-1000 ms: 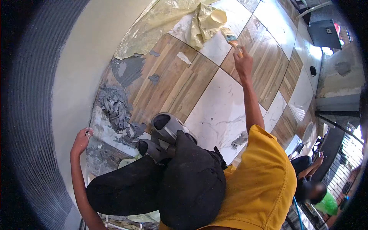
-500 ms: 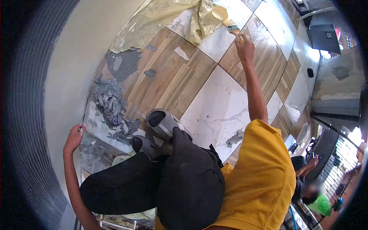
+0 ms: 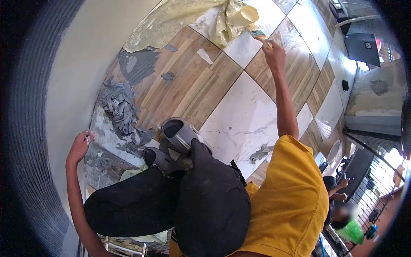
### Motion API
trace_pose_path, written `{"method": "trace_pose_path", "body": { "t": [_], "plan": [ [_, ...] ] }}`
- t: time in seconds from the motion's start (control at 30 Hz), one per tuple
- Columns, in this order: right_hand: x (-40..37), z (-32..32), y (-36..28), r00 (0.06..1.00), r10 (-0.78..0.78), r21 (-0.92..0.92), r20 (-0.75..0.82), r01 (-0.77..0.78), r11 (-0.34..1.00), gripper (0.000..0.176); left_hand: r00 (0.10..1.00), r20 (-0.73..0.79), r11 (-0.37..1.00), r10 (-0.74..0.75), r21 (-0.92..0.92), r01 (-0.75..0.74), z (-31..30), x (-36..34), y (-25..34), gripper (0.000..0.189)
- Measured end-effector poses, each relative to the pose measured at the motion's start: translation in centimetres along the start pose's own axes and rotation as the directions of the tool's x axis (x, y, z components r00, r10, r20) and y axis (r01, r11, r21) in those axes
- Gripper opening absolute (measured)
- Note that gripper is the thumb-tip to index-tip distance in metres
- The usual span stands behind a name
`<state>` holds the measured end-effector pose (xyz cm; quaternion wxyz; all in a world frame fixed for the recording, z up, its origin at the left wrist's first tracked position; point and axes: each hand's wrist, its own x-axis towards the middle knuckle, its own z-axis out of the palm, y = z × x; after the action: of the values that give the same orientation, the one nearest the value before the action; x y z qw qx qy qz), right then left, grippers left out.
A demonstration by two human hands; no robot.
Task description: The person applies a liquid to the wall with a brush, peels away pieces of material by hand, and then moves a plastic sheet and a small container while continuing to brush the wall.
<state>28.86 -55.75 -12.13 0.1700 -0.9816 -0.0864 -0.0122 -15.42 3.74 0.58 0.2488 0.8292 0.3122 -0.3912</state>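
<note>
At the upper middle, my right hand [image 3: 274, 53] is closed on the handle of a paintbrush [image 3: 258, 34]. The bristles are beside a cream-coloured cup [image 3: 248, 16], which lies against a crumpled yellowish plastic sheet [image 3: 171, 26]. My left hand [image 3: 80, 146] is low at the left, near the base of the pale wall [image 3: 81, 64]. Its fingers are closed around something small and whitish that I cannot make out. Grey peeled scraps [image 3: 120, 107] lie on the floor above and to the right of that hand.
Wood-pattern and white marble tiles [image 3: 239, 115] cover the floor around my grey sandals [image 3: 180, 135]. A dark box-like object [image 3: 361, 48] is at the upper right. Another person [image 3: 342, 188] is at the lower right, near a green bag [image 3: 352, 232]. White rungs [image 3: 126, 247] show at the bottom.
The view has shifted slightly. The brush has tilted a little at the cup, and more of the cup's side shows. My left hand keeps its closed pose by the wall.
</note>
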Motion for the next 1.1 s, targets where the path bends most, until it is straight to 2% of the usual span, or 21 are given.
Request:
{"method": "trace_pose_path", "body": {
  "t": [0.03,0.17,0.27,0.33,0.43,0.5,0.57,0.6,0.67,0.73,0.77,0.8,0.83,0.87,0.93,0.97,1.03,1.1],
  "plan": [
    [-0.1,0.1,0.0,1.0,-0.005,0.026,-0.007,0.005,1.0,0.033,0.995,0.081,0.998,-0.056,-0.018,0.058,-0.2,0.0,0.1,0.068],
    [-0.5,0.2,-1.6,1.0,0.028,0.07,0.011,-0.029,0.997,0.033,0.995,0.077,0.996,-0.065,-0.049,0.069,-0.1,0.1,-0.3,0.068],
    [-0.7,0.9,-2.2,1.0,-0.008,0.044,0.003,0.008,0.999,0.032,0.995,0.064,0.995,-0.072,-0.058,0.076,0.3,0.3,-0.8,0.068],
    [-0.9,1.4,-2.7,1.0,-0.019,0.06,-0.008,0.019,0.998,0.032,0.999,-0.027,0.996,0.021,-0.085,-0.023,0.7,0.3,-1.2,0.054],
    [-1.1,1.9,-3.7,1.0,-0.004,0.08,-0.003,0.004,0.997,0.032,0.997,-0.079,0.997,0.014,-0.08,-0.02,1.1,0.2,-1.6,0.053],
    [-1.0,1.9,-4.5,1.0,0.022,0.083,0.01,-0.023,0.996,0.031,1.0,-0.023,0.997,-0.011,-0.075,0.009,0.7,0.3,-1.5,0.058],
    [-1.0,1.6,-5.4,0.984,0.141,0.139,0.107,-0.155,0.978,0.03,0.999,0.036,0.997,-0.033,-0.065,0.035,0.5,0.3,-1.6,0.062],
    [-1.1,1.9,-4.9,0.984,0.148,0.137,0.103,-0.161,0.977,0.03,1.0,-0.002,0.999,-0.005,-0.053,0.005,0.8,0.3,-2.0,0.058],
    [-0.9,3.4,-3.1,0.988,0.138,0.279,0.074,-0.153,0.948,0.029,0.998,-0.042,0.999,0.036,-0.036,-0.037,1.2,0.5,-2.7,0.054],
    [-1.5,3.7,-3.0,0.988,0.148,0.353,0.045,-0.155,0.923,0.03,0.999,-0.035,0.999,0.003,-0.052,-0.005,1.2,0.5,-2.8,0.054],
    [-2.3,3.8,-3.0,0.955,0.263,0.534,0.14,-0.296,0.792,0.029,1.0,-0.027,0.999,0.009,-0.041,-0.01,1.1,0.4,-2.7,0.054],
    [-3.1,3.7,-3.4,0.903,0.344,0.675,0.256,-0.422,0.605,0.028,1.0,-0.029,0.999,0.011,-0.036,-0.012,1.0,0.3,-2.3,0.054],
    [-3.7,4.1,-3.3,0.902,0.344,0.76,0.26,-0.411,0.503,0.029,1.0,-0.015,0.998,0.025,-0.059,-0.025,0.9,0.2,-2.1,0.054],
    [-4.2,4.4,-3.0,0.903,0.343,0.763,0.261,-0.41,0.5,0.029,0.999,-0.001,0.996,0.036,-0.085,-0.036,0.8,0.2,-2.2,0.054],
    [-4.8,4.7,-2.8,0.937,0.336,0.711,0.096,-0.301,0.636,0.029,0.998,-0.04,0.997,0.038,-0.068,-0.041,1.2,0.4,-2.8,0.053],
    [-5.0,5.0,-2.8,0.938,0.332,0.713,0.1,-0.3,0.633,0.029,0.996,-0.075,0.997,0.047,-0.051,-0.051,1.4,0.5,-3.1,0.052],
    [-5.1,4.4,-3.8,0.965,0.236,0.572,-0.11,-0.132,0.81,0.029,0.998,-0.053,0.998,0.024,-0.053,-0.027,0.5,-0.2,-1.0,0.05],
    [-5.0,3.9,-5.4,0.97,0.216,0.549,-0.113,-0.12,0.827,0.029,1.0,-0.03,0.998,0.007,-0.055,-0.008,0.4,-0.5,0.0,0.048]
  ]
}}
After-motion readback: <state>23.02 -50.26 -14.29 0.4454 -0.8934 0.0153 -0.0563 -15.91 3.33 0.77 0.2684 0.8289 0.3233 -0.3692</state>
